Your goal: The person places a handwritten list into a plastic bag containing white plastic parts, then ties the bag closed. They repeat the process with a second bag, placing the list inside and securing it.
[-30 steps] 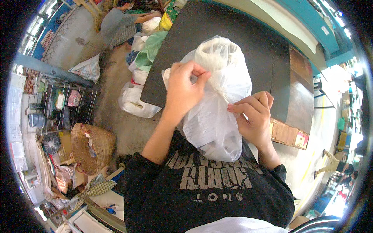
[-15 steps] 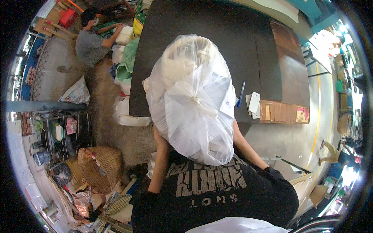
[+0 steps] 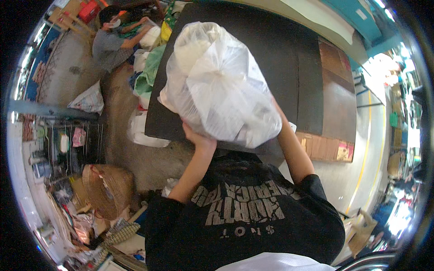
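A person in a black printed T-shirt [image 3: 244, 198] holds a stuffed, knotted translucent plastic bag [image 3: 221, 86] out over a dark surface [image 3: 282, 49]; whether it touches down cannot be told. The left hand [image 3: 199, 137] grasps its lower left side, fingertips out of sight. The right hand [image 3: 279, 114] is mostly hidden behind its right edge, its grip unclear.

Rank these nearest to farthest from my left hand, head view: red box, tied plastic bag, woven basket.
1. Tied plastic bag: against the left hand.
2. Woven basket: lower left, on the floor.
3. Red box: far upper left.
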{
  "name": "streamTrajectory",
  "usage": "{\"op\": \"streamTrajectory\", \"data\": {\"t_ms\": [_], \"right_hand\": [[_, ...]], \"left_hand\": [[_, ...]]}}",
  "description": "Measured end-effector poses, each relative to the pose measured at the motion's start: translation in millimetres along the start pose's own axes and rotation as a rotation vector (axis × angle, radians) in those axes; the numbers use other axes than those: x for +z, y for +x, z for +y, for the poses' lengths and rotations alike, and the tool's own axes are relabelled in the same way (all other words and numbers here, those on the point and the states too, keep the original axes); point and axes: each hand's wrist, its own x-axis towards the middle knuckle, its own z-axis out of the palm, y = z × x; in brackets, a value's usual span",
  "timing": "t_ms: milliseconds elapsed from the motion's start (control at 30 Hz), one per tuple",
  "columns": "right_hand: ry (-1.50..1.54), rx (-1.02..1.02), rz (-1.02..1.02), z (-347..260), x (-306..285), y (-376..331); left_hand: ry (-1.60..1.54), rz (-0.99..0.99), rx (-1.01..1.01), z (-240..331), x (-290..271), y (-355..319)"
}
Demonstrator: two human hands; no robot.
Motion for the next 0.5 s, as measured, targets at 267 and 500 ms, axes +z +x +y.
{"op": "streamTrajectory", "data": {"t_ms": [267, 500], "right_hand": [[0.254, 0.051, 0.168, -67, -28, 115], [0.314, -0.008, 0.411, -30, -66, 109]], "left_hand": [[0.044, -0.038, -0.024, -75, 41, 62], [0.495, 0.027, -0.088, -18, -8, 33]]}}
